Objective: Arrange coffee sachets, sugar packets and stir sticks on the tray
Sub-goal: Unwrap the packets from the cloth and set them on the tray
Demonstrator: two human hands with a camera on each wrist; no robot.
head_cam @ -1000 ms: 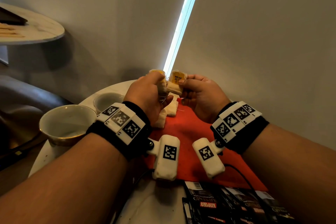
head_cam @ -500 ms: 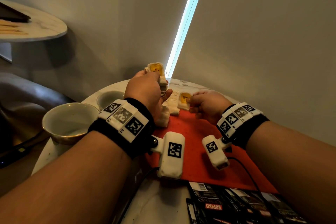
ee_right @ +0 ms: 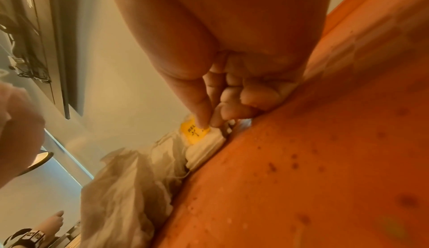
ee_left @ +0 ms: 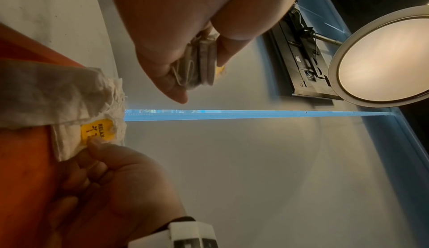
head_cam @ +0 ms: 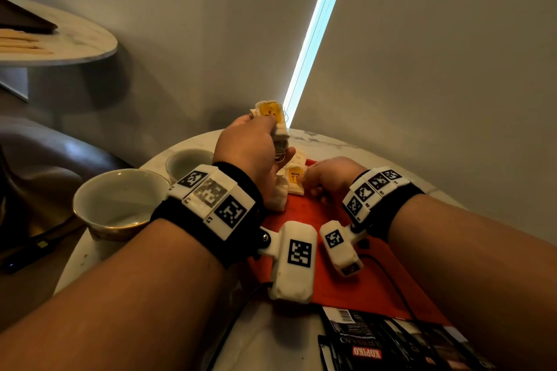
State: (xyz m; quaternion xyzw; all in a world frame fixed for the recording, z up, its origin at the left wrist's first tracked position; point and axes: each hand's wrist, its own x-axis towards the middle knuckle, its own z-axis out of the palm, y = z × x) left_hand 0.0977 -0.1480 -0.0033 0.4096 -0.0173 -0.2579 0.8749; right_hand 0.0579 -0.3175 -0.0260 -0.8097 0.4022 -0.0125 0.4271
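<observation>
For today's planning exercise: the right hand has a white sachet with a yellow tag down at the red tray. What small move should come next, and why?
Probably the right hand should let go of the white sachet with the yellow tag. Its thumb and forefinger pinch the tag while the sachet appears to lie on the flat red tray beside other white sachets. The left hand holds a stack of similar sachets to place next.

Round marble table w/ red tray, two cups, black sachets on it.

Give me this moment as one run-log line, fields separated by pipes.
left hand: holds sachet stack above table | right hand: pinches yellow-tag sachet on red tray | black Kopiko packets: off tray, near edge
</observation>
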